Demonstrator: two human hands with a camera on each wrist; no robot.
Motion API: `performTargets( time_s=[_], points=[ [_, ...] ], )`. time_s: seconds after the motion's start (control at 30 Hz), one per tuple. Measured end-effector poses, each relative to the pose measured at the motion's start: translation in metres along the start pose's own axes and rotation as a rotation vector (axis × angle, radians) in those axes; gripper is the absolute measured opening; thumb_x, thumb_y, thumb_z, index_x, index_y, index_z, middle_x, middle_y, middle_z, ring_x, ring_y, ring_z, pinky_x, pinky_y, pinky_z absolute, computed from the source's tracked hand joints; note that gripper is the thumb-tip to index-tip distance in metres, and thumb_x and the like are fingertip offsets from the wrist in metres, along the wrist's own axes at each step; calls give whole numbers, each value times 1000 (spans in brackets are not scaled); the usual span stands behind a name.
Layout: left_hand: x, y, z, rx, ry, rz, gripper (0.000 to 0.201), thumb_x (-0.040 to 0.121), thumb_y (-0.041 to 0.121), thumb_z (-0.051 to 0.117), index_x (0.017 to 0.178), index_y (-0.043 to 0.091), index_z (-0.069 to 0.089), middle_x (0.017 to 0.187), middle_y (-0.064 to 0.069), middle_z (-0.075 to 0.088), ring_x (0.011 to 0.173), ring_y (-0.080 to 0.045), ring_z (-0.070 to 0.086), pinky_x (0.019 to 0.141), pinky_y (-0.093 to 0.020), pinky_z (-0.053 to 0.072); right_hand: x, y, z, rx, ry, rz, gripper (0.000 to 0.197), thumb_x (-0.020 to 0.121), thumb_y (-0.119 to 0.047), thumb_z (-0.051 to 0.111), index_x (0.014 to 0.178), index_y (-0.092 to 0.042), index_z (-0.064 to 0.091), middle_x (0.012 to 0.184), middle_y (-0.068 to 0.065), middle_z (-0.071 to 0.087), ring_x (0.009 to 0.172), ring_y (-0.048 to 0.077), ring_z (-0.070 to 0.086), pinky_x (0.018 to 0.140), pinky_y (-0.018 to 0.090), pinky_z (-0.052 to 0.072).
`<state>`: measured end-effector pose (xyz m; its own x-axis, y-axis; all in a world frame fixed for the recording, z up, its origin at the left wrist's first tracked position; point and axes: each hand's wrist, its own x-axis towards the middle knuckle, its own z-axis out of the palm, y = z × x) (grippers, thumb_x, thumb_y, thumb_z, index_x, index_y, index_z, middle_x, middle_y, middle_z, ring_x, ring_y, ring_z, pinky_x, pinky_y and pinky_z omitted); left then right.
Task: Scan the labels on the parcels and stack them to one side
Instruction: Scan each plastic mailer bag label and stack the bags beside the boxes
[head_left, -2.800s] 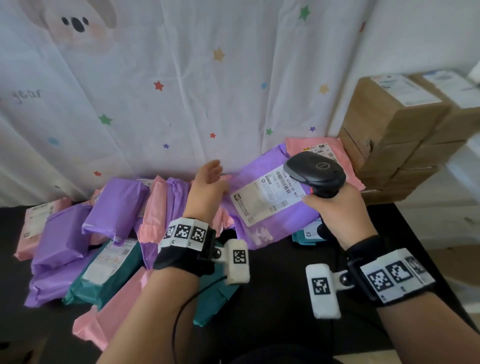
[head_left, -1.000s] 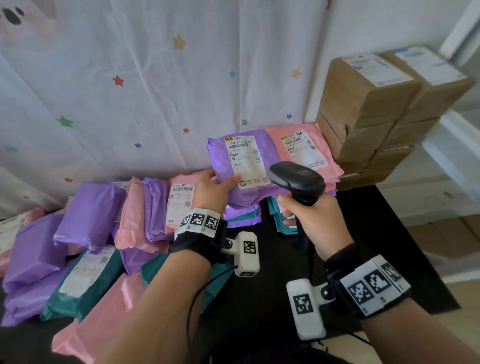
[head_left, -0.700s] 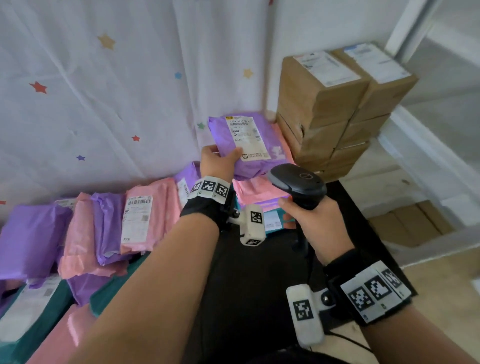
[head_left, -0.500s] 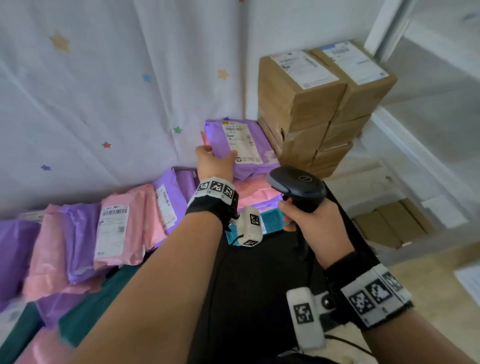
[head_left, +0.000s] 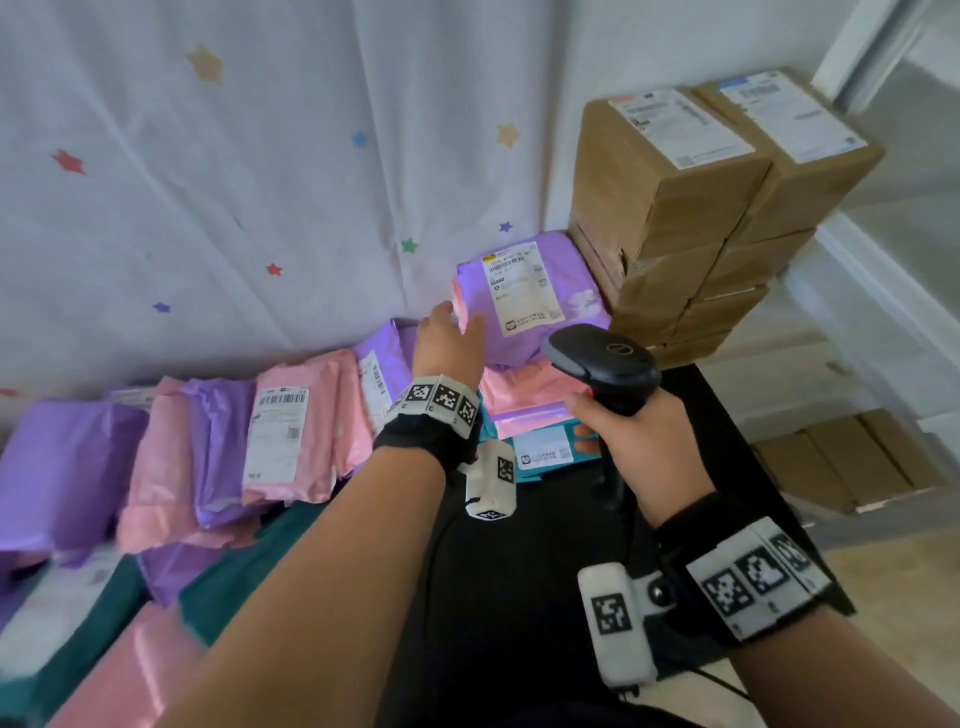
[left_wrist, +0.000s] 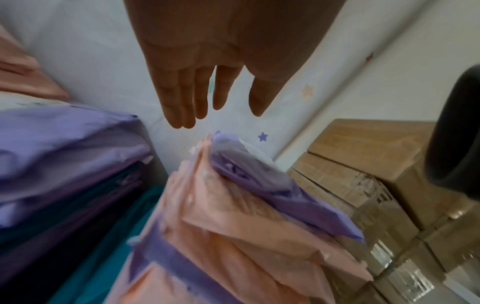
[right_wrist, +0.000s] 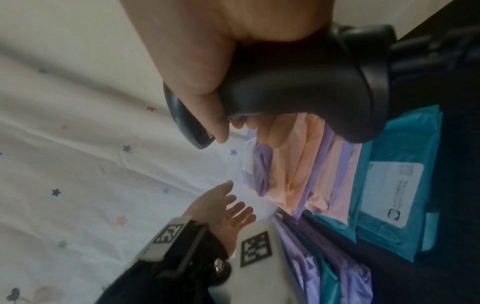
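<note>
A purple parcel with a white label lies face up on top of a stack of pink, purple and teal parcels beside the cardboard boxes. My left hand hovers just left of that stack with straight fingers and holds nothing. My right hand grips the black barcode scanner by its handle, in front of the stack. A row of pink and purple parcels leans along the curtain to the left.
Brown cardboard boxes with labels are stacked at the back right, touching the parcel stack. A white star-print curtain hangs behind. Teal and pink parcels lie near left. The black table shows bare between my arms.
My left hand carried the purple parcel to the right, laid it on the stack by the boxes and let go. The scanner stayed in my right hand.
</note>
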<state>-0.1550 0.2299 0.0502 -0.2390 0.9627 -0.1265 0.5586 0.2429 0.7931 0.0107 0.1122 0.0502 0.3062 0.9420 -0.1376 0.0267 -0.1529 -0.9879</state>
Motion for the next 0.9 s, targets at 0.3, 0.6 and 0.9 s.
performTargets(
  time_s=[0.3, 0.6, 0.9],
  points=[
    [-9, -120, -93, 471, 110, -322, 55, 87, 20, 54, 137, 6, 37, 137, -21, 41, 125, -37, 40, 101, -42, 35, -22, 5, 71, -29, -133, 11, 8, 81, -11, 78, 88, -11, 73, 64, -3, 71, 58, 4, 65, 54, 20, 53],
    [-15, -168, -117, 625, 67, -388, 90, 75, 36, 73, 143, 8, 21, 136, -19, 35, 125, -35, 37, 99, -44, 37, -30, 13, 112, -67, -214, 34, 11, 81, -10, 77, 75, -16, 71, 59, -6, 69, 56, 4, 65, 52, 19, 52],
    [-16, -147, -127, 367, 206, -253, 97, 65, 28, 74, 145, 11, 21, 135, -16, 39, 121, -38, 44, 97, -45, 39, -32, 4, 117, -70, -208, 7, 9, 82, -9, 77, 76, -10, 70, 60, -4, 68, 58, 6, 65, 54, 20, 53]
  ],
)
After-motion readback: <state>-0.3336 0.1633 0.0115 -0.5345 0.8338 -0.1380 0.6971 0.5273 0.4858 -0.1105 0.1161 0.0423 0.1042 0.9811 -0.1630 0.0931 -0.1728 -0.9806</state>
